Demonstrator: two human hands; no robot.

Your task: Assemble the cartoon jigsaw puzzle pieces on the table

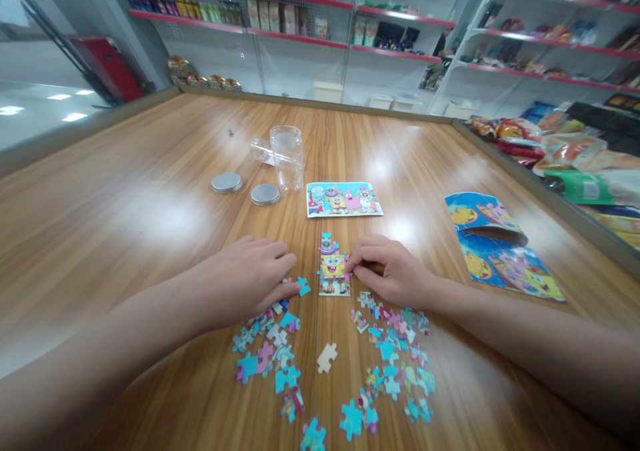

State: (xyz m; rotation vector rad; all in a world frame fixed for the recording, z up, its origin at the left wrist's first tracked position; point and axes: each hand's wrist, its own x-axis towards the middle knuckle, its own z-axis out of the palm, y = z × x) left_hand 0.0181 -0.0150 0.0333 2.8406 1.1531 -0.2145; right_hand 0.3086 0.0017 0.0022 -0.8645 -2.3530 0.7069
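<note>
A partly joined jigsaw puzzle (332,266) with a yellow cartoon figure lies in the middle of the table. My right hand (393,271) is at its right edge, thumb and forefinger closing on a small pink puzzle piece against that edge. Left of the puzzle, my left hand (253,271) rests palm down, fingers loosely stretched, partly covering loose pieces. A light blue piece (303,286) lies by its thumb. Loose pieces spread in a left pile (280,354) and a right pile (395,358). One piece (327,358) shows its plain beige back between them.
Beyond the puzzle lies a printed picture card (345,200). Two silver lids (265,194) and clear plastic jars (287,154), one on its side, stand behind to the left. A folded blue printed sheet (500,248) is at right. Snack packets (575,151) line the right edge; shelves stand behind.
</note>
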